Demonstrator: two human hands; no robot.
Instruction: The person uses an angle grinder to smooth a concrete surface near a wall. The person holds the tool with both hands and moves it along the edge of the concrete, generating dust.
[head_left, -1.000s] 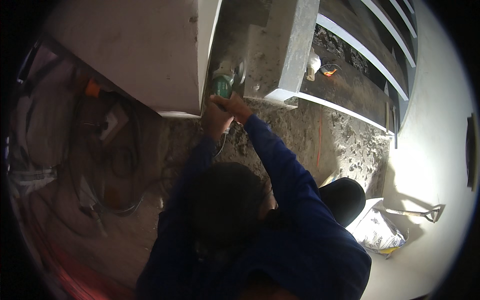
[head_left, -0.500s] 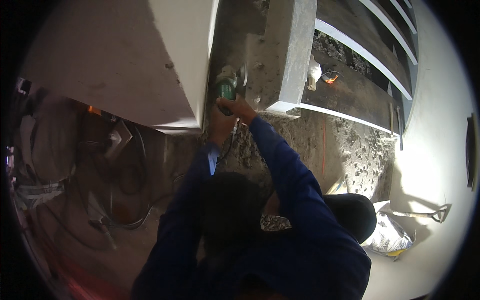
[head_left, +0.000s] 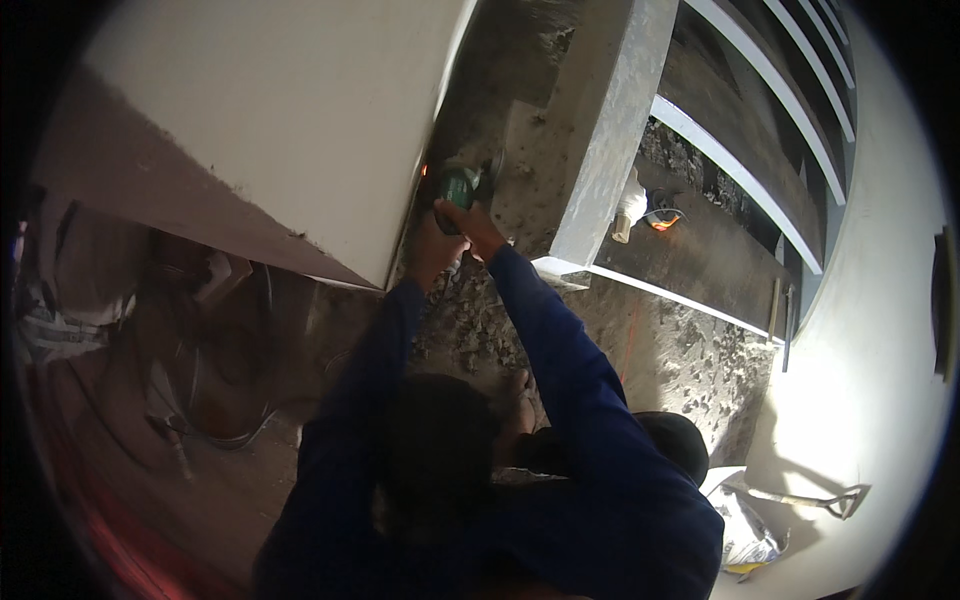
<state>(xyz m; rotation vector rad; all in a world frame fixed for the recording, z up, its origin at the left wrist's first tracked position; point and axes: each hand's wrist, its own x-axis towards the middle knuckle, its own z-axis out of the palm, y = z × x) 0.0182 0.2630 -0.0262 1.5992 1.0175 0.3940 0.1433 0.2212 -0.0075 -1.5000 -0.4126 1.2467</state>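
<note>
Both my hands are wrapped around a green angle grinder [head_left: 457,188], held out ahead of me in the gap beside the pale wall. My left hand [head_left: 432,248] closes on the rear of its body, partly hidden behind the other hand. Just above and to the right, my right hand [head_left: 476,228] grips the body too. The grinder's disc [head_left: 490,172] is a dim, smeared shape on the right side, close to the rough concrete surface [head_left: 530,165]. Whether it touches the concrete I cannot tell. A small orange glow shows left of the grinder, by the wall's edge.
A pale wall [head_left: 290,110] stands close on the left. On the right rise steps with white edges [head_left: 735,140], holding a white-wrapped tool [head_left: 629,208] and an orange object [head_left: 662,222]. Cables [head_left: 225,438] lie lower left; a long-handled shovel [head_left: 815,500] and sack [head_left: 745,535] lie lower right.
My view has tilted, so the steps and wall sit lower in the picture. Both hands keep hold of the grinder. Its disc looks dimmer now, and an orange glow has appeared on its left.
</note>
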